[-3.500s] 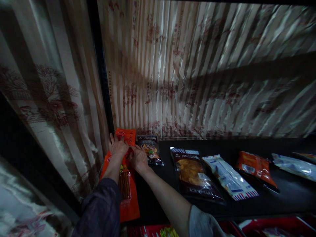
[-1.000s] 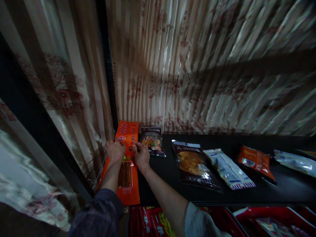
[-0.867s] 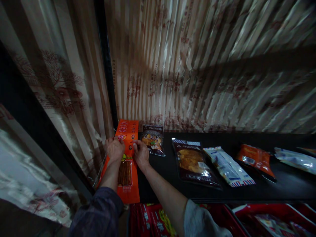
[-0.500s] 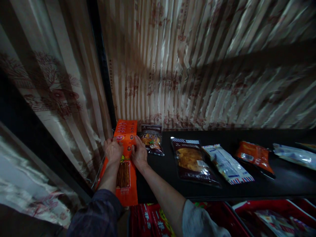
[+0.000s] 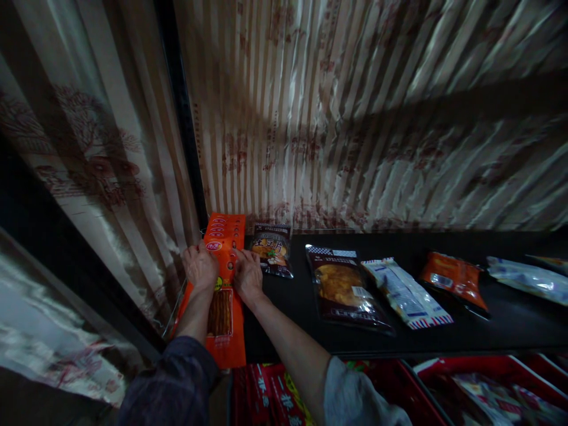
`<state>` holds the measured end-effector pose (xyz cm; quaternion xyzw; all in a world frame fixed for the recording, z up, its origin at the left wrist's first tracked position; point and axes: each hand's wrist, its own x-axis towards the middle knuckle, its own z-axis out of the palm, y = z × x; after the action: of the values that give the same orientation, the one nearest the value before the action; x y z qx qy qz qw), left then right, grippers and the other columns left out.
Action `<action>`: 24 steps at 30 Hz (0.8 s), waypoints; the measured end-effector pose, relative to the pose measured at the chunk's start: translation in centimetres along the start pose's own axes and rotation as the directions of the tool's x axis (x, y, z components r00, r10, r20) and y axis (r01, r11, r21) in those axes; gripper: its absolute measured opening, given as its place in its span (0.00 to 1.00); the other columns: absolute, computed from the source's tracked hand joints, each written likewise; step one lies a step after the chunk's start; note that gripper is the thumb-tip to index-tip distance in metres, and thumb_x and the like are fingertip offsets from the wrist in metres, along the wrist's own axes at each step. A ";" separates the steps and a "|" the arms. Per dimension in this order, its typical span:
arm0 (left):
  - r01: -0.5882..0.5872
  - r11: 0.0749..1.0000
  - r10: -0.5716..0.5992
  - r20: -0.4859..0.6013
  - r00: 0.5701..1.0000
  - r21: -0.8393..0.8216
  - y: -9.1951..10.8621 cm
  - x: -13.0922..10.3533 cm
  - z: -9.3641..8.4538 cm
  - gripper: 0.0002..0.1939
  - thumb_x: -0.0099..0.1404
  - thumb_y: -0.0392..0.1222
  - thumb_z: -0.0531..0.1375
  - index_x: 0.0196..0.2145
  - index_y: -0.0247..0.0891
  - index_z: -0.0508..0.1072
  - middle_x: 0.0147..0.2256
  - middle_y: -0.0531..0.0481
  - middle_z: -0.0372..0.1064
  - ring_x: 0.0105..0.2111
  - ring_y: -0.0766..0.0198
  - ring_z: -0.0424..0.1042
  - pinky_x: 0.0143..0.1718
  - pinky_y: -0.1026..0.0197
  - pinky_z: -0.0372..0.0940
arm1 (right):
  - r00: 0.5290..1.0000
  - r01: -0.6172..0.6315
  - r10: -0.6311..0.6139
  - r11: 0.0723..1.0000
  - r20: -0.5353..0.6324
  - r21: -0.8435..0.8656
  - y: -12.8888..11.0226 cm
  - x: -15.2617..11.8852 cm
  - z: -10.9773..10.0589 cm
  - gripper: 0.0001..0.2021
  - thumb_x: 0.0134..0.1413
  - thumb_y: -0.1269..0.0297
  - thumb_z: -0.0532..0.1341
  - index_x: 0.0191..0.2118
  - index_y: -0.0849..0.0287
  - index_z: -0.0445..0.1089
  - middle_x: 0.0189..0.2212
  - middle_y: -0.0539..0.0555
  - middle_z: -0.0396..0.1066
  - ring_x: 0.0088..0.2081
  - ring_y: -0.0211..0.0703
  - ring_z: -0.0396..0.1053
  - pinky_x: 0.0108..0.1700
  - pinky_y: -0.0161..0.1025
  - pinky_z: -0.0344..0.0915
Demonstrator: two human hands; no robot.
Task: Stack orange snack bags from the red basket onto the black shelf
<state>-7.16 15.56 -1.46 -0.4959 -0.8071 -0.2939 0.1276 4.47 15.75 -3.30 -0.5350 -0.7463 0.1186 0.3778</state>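
Note:
Several orange snack packets [image 5: 231, 349] lie overlapped in a row at the left end of the black shelf. Dark brown sticks show through the clear window of the front one. My left hand [image 5: 200, 266] is closed on the left edge of the packets, its fingers bent. Along the opposite edge, my right hand [image 5: 248, 277] grips them with curled fingers; some fingertips are hidden. Just beyond my right hand lies a small dark bag of potato slices [image 5: 271, 251], close to its knuckles.
Farther right on the shelf [image 5: 288, 316] lie a larger brown snack bag [image 5: 341, 287], a white-and-blue bag [image 5: 410, 296], an orange bag [image 5: 452, 278] and a pale bag [image 5: 530, 278]. Below are red packets [image 5: 275, 390] in bins. A patterned curtain [image 5: 310, 118] and black post [image 5: 180, 100] border the shelf.
My right hand's fingers have curled in more at the packet's edge. The packets stay in nearly the same place, and the view has shifted slightly.

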 end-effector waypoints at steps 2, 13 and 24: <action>-0.010 1.000 0.010 0.019 1.000 -0.010 0.1 -0.1 -0.1 0.19 0.60 0.36 0.51 0.47 0.32 0.72 0.43 0.35 0.68 0.48 0.47 0.63 0.46 0.48 0.61 | 1.000 0.008 -0.007 1.000 0.004 -0.024 0.0 0.1 0.1 0.23 0.51 0.75 0.52 0.54 0.61 0.67 0.49 0.57 0.69 0.53 0.47 0.57 0.55 0.42 0.57; -0.075 0.996 0.076 0.022 0.997 -0.045 -0.1 -0.3 0.5 0.19 0.62 0.36 0.48 0.46 0.33 0.73 0.49 0.37 0.68 0.57 0.49 0.57 0.54 0.48 0.56 | 0.998 0.047 -0.046 0.999 -0.044 0.011 -0.4 -0.1 -0.1 0.23 0.51 0.76 0.52 0.53 0.59 0.68 0.47 0.57 0.71 0.49 0.48 0.61 0.52 0.44 0.60; -0.029 0.987 0.020 -0.058 0.998 -0.160 0.1 0.2 -0.6 0.18 0.61 0.33 0.48 0.40 0.32 0.76 0.44 0.39 0.71 0.53 0.53 0.63 0.53 0.53 0.59 | 0.997 -0.026 0.029 0.998 -0.070 0.052 -0.6 -1.0 0.7 0.23 0.55 0.69 0.52 0.58 0.66 0.60 0.56 0.64 0.62 0.58 0.48 0.59 0.59 0.43 0.57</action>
<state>-7.17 15.37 -0.87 -0.5058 -0.7708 -0.3703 0.1135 3.74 14.78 -3.87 -0.5392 -0.7217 0.1238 0.4160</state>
